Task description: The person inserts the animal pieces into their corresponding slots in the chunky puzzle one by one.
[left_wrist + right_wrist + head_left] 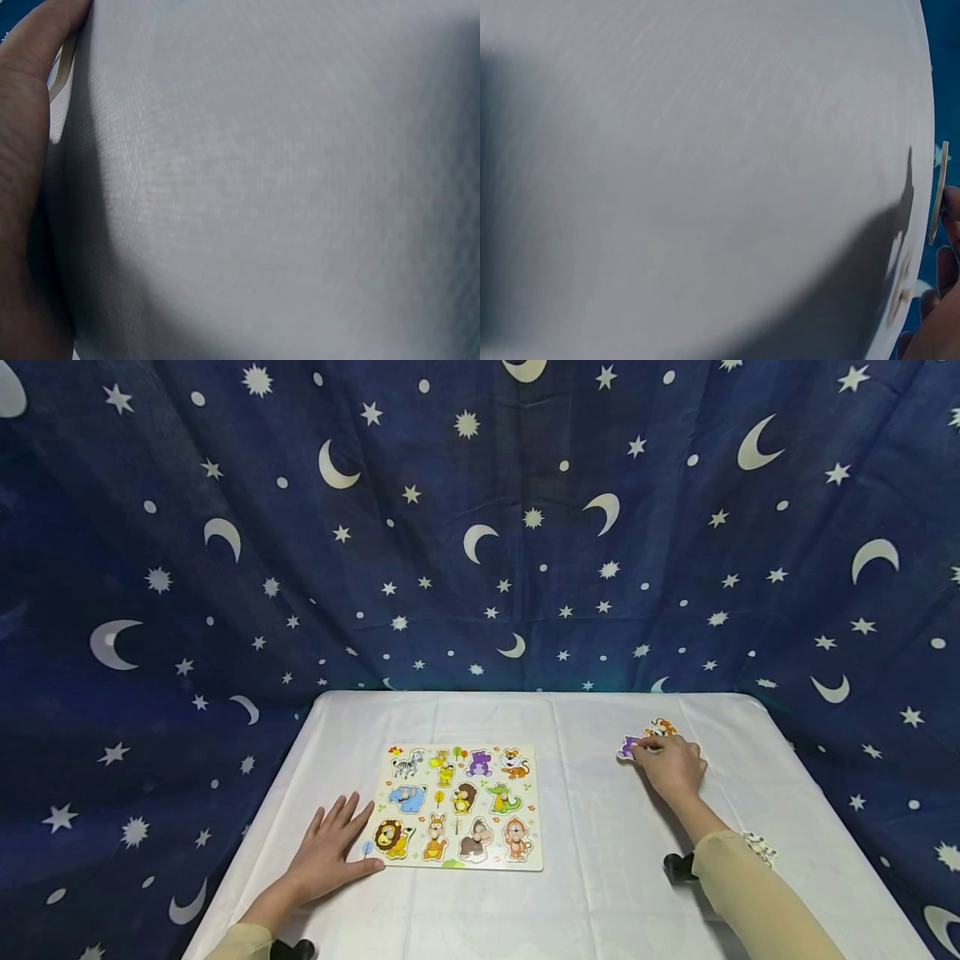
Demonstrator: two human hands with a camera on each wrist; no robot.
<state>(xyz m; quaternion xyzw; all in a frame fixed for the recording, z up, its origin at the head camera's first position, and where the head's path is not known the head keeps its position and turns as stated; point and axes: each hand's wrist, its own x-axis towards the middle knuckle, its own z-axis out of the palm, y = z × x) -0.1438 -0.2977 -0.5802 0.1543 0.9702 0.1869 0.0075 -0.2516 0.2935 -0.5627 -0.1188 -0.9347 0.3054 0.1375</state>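
My right hand (672, 767) pinches a purple animal puzzle piece (627, 748) over the right part of the table. Edge-on in the right wrist view, this thin piece (940, 193) stands off the cloth. An orange-and-white animal piece (662, 727) lies just beyond the fingers, partly covered by the hand. My left hand (330, 847) rests with spread, straight fingers beside the animal puzzle board (465, 865), its thumb at the board's lower left corner. The board shows rows of animals, among them a zebra, a purple hippo and a lion; several carry knobs.
A black-and-white piece (761, 847) lies by the right forearm, partly hidden by the sleeve. White cloth (585, 810) covers the table. Behind it hangs a dark blue curtain (450, 560) with moons and stars. Black wrist cameras (678, 868) jut from the sleeves.
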